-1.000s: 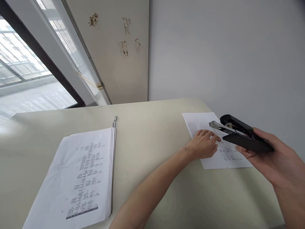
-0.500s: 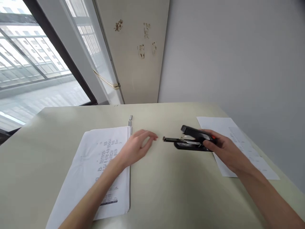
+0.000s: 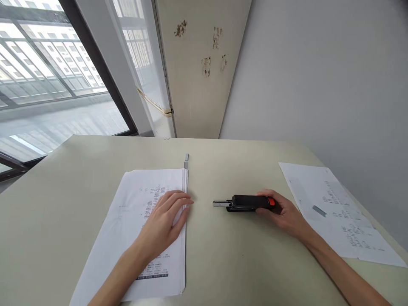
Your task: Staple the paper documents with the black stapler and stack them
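My left hand [image 3: 165, 216] lies flat with fingers stretched out on a stack of printed paper [image 3: 134, 229] at the left of the table. My right hand [image 3: 282, 211] is wrapped round the rear end of a black stapler [image 3: 245, 202] with an orange end, which rests on the table [image 3: 223, 263] in the middle; its metal staple tray sticks out to the left. A stapled printed sheet [image 3: 338, 208] lies at the right, with a strip of staples [image 3: 319, 211] on it.
Two short strips of staples [image 3: 185, 161] lie just beyond the stack's far right corner. A window [image 3: 47, 76] fills the left, a stained beige panel [image 3: 200, 63] stands behind the table, and a grey wall [image 3: 318, 85] runs along the right edge.
My left hand moved from the right sheet across to the paper stack and settled flat on it. My right hand carried the stapler from over the right sheet down onto the table's middle.
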`<state>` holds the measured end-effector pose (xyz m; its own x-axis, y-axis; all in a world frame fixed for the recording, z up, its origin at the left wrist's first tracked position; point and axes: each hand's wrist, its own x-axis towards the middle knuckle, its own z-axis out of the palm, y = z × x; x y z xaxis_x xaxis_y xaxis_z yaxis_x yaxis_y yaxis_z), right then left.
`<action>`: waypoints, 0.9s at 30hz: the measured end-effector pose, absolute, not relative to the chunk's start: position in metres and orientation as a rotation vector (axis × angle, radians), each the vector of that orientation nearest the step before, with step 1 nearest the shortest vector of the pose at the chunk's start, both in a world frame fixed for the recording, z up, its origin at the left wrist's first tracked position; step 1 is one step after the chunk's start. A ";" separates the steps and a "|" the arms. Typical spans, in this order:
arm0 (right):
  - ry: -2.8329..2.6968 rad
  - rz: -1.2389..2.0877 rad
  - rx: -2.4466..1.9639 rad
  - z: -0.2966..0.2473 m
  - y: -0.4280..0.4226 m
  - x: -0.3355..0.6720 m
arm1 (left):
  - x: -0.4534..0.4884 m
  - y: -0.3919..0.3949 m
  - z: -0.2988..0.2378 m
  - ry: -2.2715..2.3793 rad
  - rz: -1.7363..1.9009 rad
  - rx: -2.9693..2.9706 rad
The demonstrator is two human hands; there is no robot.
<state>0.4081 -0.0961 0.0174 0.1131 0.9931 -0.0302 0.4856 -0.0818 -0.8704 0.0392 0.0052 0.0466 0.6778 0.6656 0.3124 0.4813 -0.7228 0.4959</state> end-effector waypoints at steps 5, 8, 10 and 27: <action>-1.478 0.964 -1.590 0.015 -0.097 0.406 | 0.064 -0.012 0.044 0.798 0.571 2.603; -1.479 1.002 -1.616 0.013 -0.097 0.407 | 0.070 -0.018 0.043 0.777 0.537 2.610; -1.491 1.003 -1.662 0.012 -0.098 0.409 | 0.068 -0.018 0.042 0.784 0.525 2.611; -1.605 0.912 -1.731 0.019 -0.098 0.403 | 0.019 -0.011 0.038 1.028 0.608 2.629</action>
